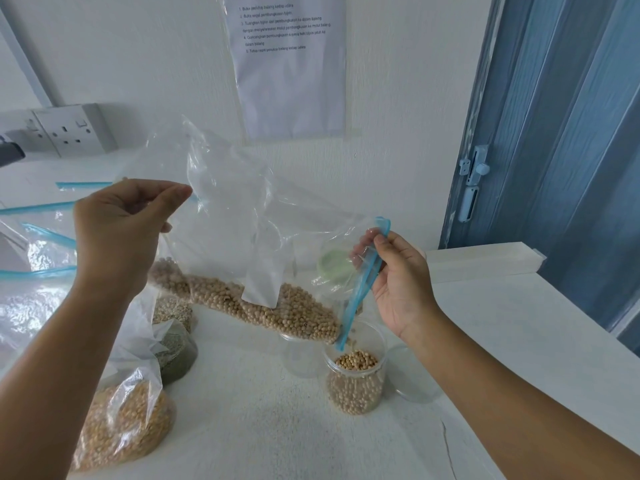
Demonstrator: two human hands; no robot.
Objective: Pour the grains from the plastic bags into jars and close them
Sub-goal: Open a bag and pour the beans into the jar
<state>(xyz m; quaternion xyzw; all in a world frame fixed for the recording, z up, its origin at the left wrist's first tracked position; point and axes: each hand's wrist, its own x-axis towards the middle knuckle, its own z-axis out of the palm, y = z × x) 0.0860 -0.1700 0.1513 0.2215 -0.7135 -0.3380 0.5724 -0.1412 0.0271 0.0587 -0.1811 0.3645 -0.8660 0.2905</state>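
A clear zip bag (242,209) with a blue zip strip hangs tilted over the white table (270,427). Pale round beans (263,308) lie along its lower edge. My left hand (121,230) pinches the bag's raised bottom corner. My right hand (398,282) pinches the blue zip edge at the bag's mouth. The mouth points down into an open clear jar (355,379) that is about half full of the same beans. A light green lid (334,266) shows through the plastic behind the bag.
An empty clear jar (299,355) stands behind the filling one, and a clear lid or jar (412,375) to its right. Bags of yellow grain (121,420), dark green grain (175,355) and pale grain (171,311) lie at left. A wall socket (72,129) and a blue door (554,133) stand behind.
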